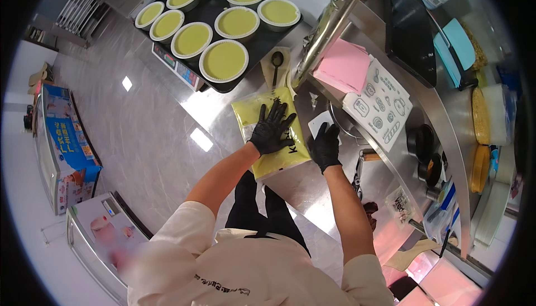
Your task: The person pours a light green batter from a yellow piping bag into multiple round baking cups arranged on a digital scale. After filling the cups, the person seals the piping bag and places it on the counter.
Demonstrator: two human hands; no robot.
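Observation:
My left hand (273, 132), in a black glove, lies flat with fingers spread on a clear plastic bag of yellow-green filling (278, 162). The bag bears dark print and rests flattened on a steel worktop (299, 193) near its front edge. To the right of the bag, my right hand (327, 149), gloved in black too, grips a white flat scraper (320, 122). The scraper's upper part shows beyond my fingers; the rest is hidden under the hand. Beyond the bag lies a black spoon (277, 59) on brownish paper.
A black tray (268, 42) of several paper-lined cups with green filling (224, 61) sits ahead, over a scale (171, 61). A steel post (324, 33) rises ahead-right. Pink sheets (344, 66) and printed paper (379, 103) lie on the right-hand shelf. Chest freezers (63, 155) stand far left.

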